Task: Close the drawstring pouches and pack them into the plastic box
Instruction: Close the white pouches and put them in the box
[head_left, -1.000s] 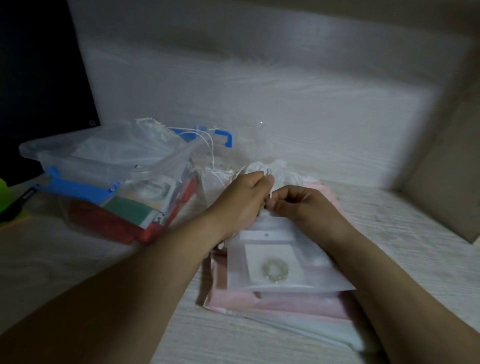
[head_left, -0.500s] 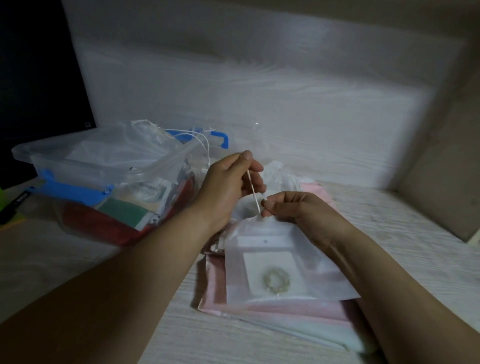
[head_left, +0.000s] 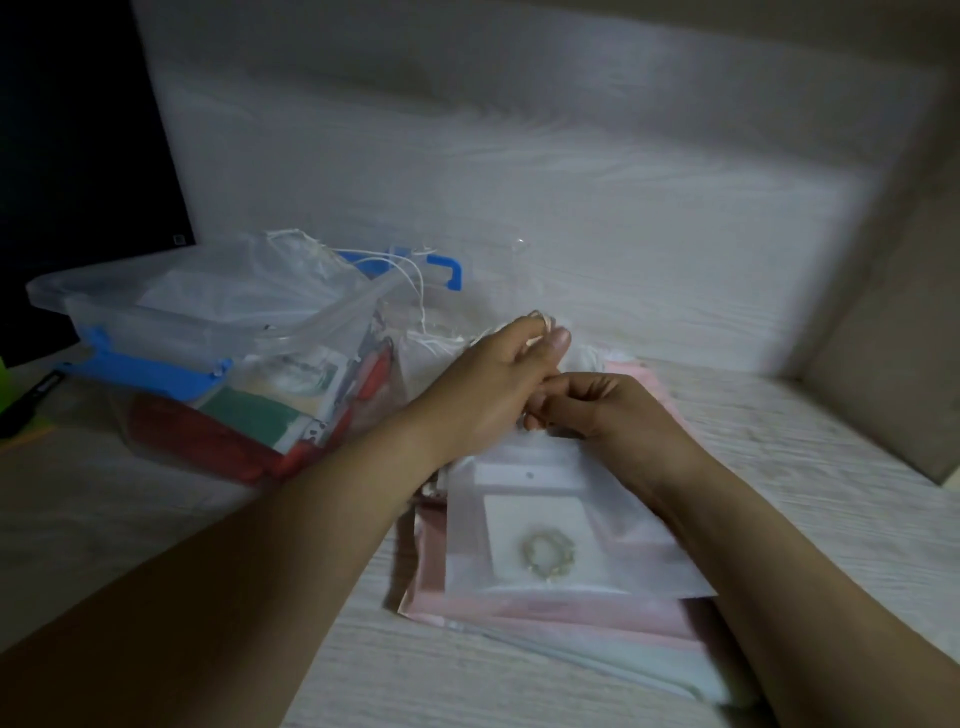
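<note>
plastic box (head_left: 156, 317) with blue latches, pouches inside, stands just left of a pink-and-white stack topped by a sheer drawstring pouch (head_left: 566, 582). left hand (head_left: 493, 389) pinches the thin cord (head_left: 537, 316) and right hand (head_left: 613, 415) grips the gathered mouth. fabric looks light, limp and slippery, best held at the neck; no writing is legible.
</note>
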